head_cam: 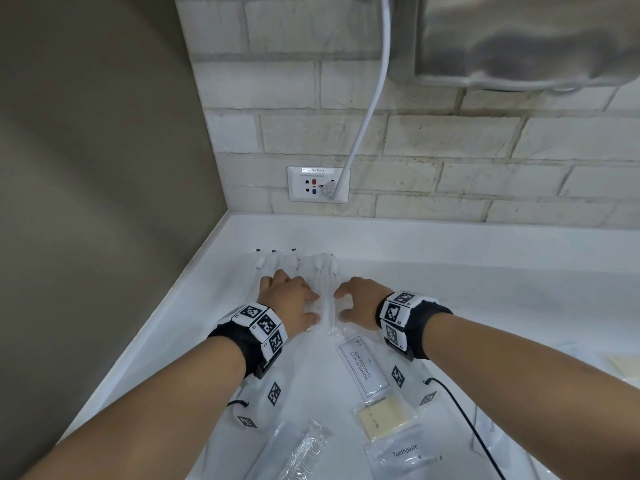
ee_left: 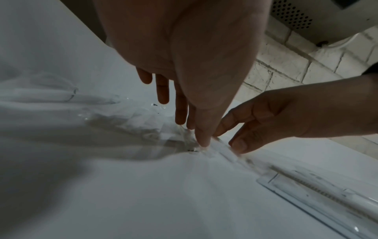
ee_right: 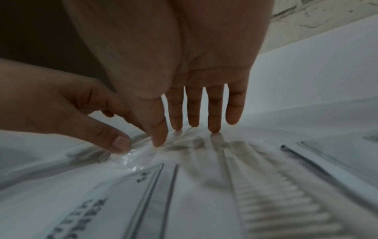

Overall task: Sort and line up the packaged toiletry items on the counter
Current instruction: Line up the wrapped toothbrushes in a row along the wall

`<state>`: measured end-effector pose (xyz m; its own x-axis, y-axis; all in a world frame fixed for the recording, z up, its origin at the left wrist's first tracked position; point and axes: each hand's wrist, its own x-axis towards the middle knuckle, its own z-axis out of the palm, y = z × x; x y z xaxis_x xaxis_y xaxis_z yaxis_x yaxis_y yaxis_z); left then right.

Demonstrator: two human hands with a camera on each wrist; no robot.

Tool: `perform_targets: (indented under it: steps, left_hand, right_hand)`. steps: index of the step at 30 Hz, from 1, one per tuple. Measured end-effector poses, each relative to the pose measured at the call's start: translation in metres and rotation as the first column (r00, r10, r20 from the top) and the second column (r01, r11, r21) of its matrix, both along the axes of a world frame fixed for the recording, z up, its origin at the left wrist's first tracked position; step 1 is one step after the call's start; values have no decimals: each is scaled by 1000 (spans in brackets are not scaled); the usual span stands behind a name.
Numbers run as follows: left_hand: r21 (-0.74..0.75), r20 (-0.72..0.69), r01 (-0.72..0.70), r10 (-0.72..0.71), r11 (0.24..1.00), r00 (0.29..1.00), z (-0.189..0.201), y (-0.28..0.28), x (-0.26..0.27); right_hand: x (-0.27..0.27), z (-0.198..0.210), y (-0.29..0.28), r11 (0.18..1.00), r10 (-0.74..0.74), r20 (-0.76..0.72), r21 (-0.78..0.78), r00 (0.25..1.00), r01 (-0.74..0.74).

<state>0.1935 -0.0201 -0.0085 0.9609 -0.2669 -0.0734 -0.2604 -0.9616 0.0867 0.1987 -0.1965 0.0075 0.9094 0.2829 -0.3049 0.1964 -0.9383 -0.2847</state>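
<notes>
On the white counter [head_cam: 485,271], a long white item in clear wrap [head_cam: 327,306] lies between my two hands. Left of it and toward the back, more clear-wrapped white items [head_cam: 298,266] lie side by side. My left hand [head_cam: 313,306] rests on them with straight fingers, and its thumb tip [ee_left: 202,142] touches the long item's wrap [ee_left: 225,152]. My right hand [head_cam: 341,305] presses the wrap's right side; in the right wrist view its fingertips [ee_right: 213,129] stand on crinkled plastic [ee_right: 131,155]. Neither hand grips anything.
Nearer me lie a shampoo-with-conditioner sachet [head_cam: 363,368], a yellowish packet [head_cam: 384,419], a toothpaste packet [head_cam: 403,455] and a wrapped comb [head_cam: 304,452]. A brown wall closes the left side. Behind are a wall socket [head_cam: 318,184] with a white cord and a metal unit [head_cam: 519,39].
</notes>
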Motion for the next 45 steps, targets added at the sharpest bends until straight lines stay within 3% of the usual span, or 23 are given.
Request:
perform_targets:
  steps: [6,12,17,31,40,45]
  left_hand:
    - [-128,55,-33,41,991,998,4,2,0]
    - [-20,-22,-23,22,1000,1000,2,3,0]
    - [21,-54,-22,23,1000,998,6,4,0]
    - [-18,-36,-16,15,1000,999,2,1,-2]
    - [-182,92,-97,115,979,989,5,16,-1]
    - [-65,85,-120,126,991,988,2,31,-2]
  right_hand:
    - [-1,4,2,999,45,-6,14,999,-45]
    - [-3,3,2,994,75,-15,-83,997,-76]
    - [-2,4,2,997,41,-20,-68,999,-42]
    - [-3,2,3,996,35,-25,-83,999,-37]
    - [-1,9,14,1000,16,78,5,997,-16]
    - [-2,4,31,988,139,111,-89,984,-129]
